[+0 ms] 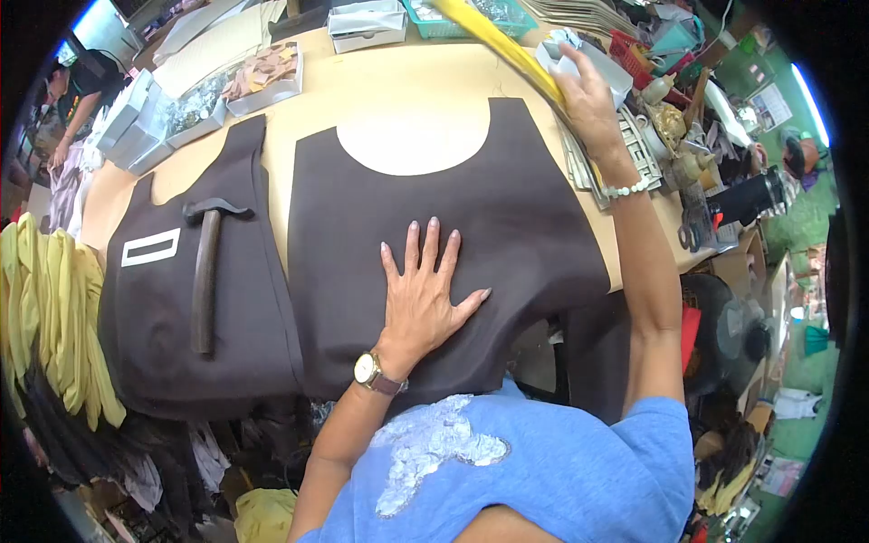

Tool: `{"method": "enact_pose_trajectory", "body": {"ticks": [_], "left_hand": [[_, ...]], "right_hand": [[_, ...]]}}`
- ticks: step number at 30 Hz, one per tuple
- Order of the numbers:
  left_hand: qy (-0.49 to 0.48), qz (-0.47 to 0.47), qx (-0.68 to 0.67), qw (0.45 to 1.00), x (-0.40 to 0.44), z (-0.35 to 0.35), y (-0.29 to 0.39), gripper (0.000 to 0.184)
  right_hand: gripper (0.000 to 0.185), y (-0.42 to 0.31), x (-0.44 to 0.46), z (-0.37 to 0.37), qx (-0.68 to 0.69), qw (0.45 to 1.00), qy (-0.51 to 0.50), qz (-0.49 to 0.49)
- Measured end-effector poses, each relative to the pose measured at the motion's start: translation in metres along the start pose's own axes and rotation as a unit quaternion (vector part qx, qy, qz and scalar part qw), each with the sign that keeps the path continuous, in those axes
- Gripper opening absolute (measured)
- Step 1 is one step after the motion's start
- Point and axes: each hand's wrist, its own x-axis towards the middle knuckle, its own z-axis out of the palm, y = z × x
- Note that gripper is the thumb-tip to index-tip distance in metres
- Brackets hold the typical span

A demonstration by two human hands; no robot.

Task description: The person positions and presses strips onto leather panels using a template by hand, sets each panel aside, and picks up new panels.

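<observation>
A dark brown fabric piece (444,199) with a scooped neckline lies on the pale table, its near edge draping over the table's front. My left hand (421,303) lies flat on it, fingers spread, with nothing in its grasp. Up at the right, my right hand (588,100) is around the edge of a long yellow ruler-like strip (502,41), which slants up and left past the table's far edge; part of the grip is hidden. To the left, a hammer (206,281) with a dark handle rests on a second dark fabric piece (149,308), beside a white rectangular frame (150,247).
Boxes of small parts (262,80) and a green basket (471,18) line the far side. Bottles (657,88), scissors (690,232) and other tools crowd the right. Yellow cloth (54,308) hangs at the left, where another person (86,90) stands.
</observation>
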Motion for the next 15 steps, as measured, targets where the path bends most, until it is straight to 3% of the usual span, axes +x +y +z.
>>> {"method": "enact_pose_trajectory", "body": {"ticks": [2, 5, 7, 8, 9, 11, 15], "left_hand": [[0.010, 0.005, -0.005, 1.000, 0.000, 0.000, -0.001, 0.076], [0.031, 0.023, -0.007, 0.999, -0.001, -0.002, -0.001, 0.072], [0.055, 0.043, -0.004, 0.998, -0.002, -0.001, -0.001, 0.068], [0.073, 0.054, -0.002, 0.996, -0.005, -0.004, -0.001, 0.064], [0.081, 0.054, -0.003, 0.995, -0.004, -0.011, 0.000, 0.063], [0.090, 0.052, -0.009, 0.995, -0.007, -0.030, 0.002, 0.062], [0.114, -0.020, 0.013, 0.993, 0.004, -0.046, -0.006, 0.065]], "right_hand": [[0.044, -0.053, -0.011, 0.011, -0.004, 0.998, -0.040, -0.047], [0.046, -0.069, -0.035, 0.045, -0.051, 0.985, -0.150, -0.069], [0.045, -0.031, -0.053, 0.075, -0.111, 0.971, -0.105, -0.186], [0.045, -0.027, -0.065, 0.074, -0.204, 0.946, -0.070, -0.242], [0.046, -0.025, -0.077, 0.070, -0.236, 0.941, -0.059, -0.235], [0.051, -0.027, -0.108, 0.060, -0.148, 0.982, -0.054, -0.105], [0.062, -0.027, -0.173, 0.047, -0.235, 0.970, -0.059, 0.009]]}}
